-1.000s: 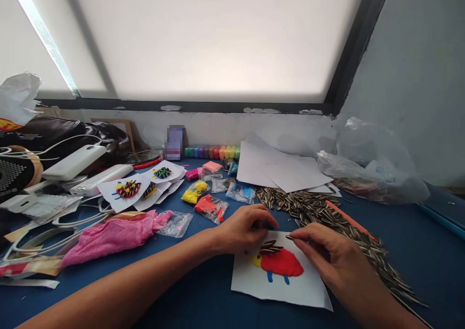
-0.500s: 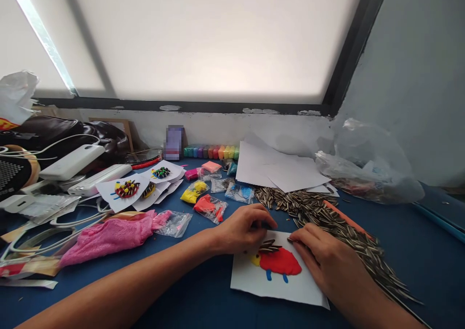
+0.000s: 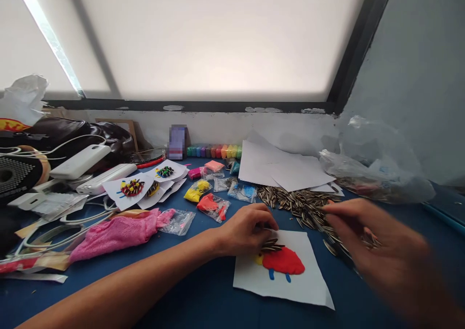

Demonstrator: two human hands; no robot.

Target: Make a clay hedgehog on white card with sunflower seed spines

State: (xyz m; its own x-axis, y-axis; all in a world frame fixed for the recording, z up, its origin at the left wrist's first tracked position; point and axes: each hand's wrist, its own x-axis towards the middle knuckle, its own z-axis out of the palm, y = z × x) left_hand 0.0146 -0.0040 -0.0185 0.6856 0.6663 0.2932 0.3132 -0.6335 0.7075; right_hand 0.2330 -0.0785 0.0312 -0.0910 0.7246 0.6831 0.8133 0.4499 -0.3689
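Observation:
My left hand (image 3: pixel 250 229) rests at the upper left corner of a white sheet (image 3: pixel 312 283), fingers curled inward. Their tips are hidden, so what they hold cannot be made out. On the sheet lies a clay animal with a red body (image 3: pixel 285 261), a yellow head (image 3: pixel 259 258) and two blue legs (image 3: pixel 288 277). Several striped sunflower seeds (image 3: pixel 271 245) stick out at its upper left, just below my left fingers. My right hand (image 3: pixel 381 251), smeared by motion, is over the sunflower seed pile (image 3: pixel 301 203) to the right, thumb and forefinger near each other.
Small bags of yellow clay (image 3: pixel 198 190), red clay (image 3: pixel 212 207) and blue clay (image 3: pixel 244 192) lie beyond my left hand. Finished seed pictures (image 3: pixel 131 188), a pink cloth (image 3: pixel 119 234) and white cables are at left. White paper (image 3: pixel 279 164) and a plastic bag (image 3: pixel 385 169) stand behind.
My right hand has left the sheet's right edge and moved right, over the seed pile. My left hand has stayed at the sheet. The view has shifted slightly.

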